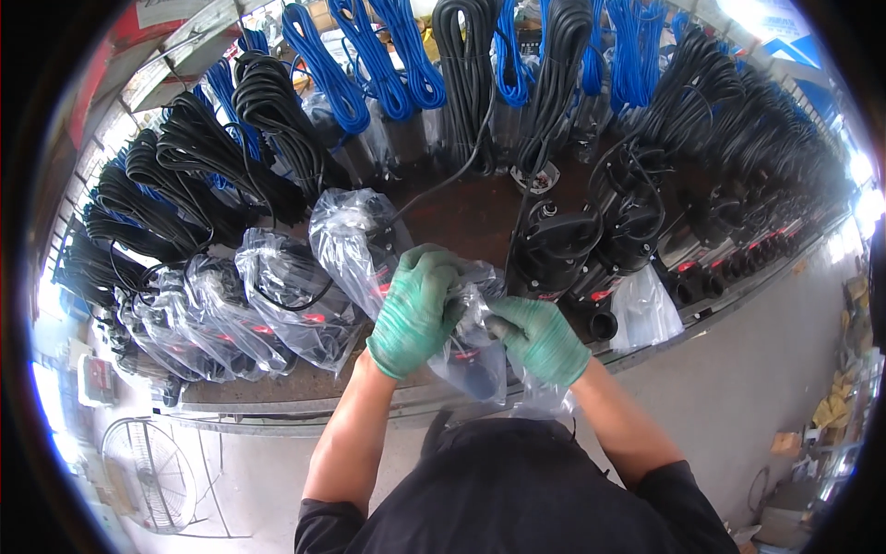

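In front of me at the bench edge, a pump covered by a clear plastic bag [469, 358] stands between my two gloved hands. My left hand [413, 309], in a green glove, is closed on the upper left of the bag. From the other side my right hand [543, 338], gloved alike, pinches the gathered plastic near the top. Much of that pump is hidden by the gloves and crumpled film. Just left of it sits another bagged pump [355, 235]. To the right, an unbagged black pump [556, 242] carries a handle on top.
Several bagged pumps [293, 286] line the bench edge at left. More bare pumps [724, 222] run along the right, near a loose clear bag [644, 312]. Coiled black cables [277, 115] and blue cables [374, 60] stand behind. A floor fan [149, 473] is at lower left.
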The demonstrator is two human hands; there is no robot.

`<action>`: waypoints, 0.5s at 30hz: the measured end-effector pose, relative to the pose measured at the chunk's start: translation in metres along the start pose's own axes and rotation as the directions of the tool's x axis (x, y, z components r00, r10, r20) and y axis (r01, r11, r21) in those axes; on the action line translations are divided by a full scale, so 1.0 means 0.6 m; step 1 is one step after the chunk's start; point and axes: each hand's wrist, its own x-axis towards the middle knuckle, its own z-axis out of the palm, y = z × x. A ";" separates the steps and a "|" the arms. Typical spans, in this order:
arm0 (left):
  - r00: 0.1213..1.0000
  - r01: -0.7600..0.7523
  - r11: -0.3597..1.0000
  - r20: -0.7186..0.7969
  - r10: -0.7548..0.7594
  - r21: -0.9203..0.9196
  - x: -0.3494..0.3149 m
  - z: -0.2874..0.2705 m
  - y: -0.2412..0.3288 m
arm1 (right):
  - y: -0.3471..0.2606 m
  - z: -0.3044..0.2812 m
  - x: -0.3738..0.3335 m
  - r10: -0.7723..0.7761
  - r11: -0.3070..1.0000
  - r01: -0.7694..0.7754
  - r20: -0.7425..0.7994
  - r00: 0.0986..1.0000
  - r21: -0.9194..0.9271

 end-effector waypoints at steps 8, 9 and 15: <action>0.927 0.063 0.965 0.344 -0.150 0.253 0.075 0.000 0.010 | -0.013 0.026 0.042 0.150 0.972 -0.194 -0.290 0.945 -0.132; 0.930 0.054 0.969 0.342 -0.137 0.239 0.078 0.007 0.004 | 0.001 0.017 0.040 0.214 0.958 -0.249 -0.224 0.951 -0.142; 0.971 -0.070 0.943 0.240 -0.011 0.326 0.072 0.015 0.008 | 0.119 0.046 -0.126 0.603 0.795 -0.564 0.193 0.774 -0.224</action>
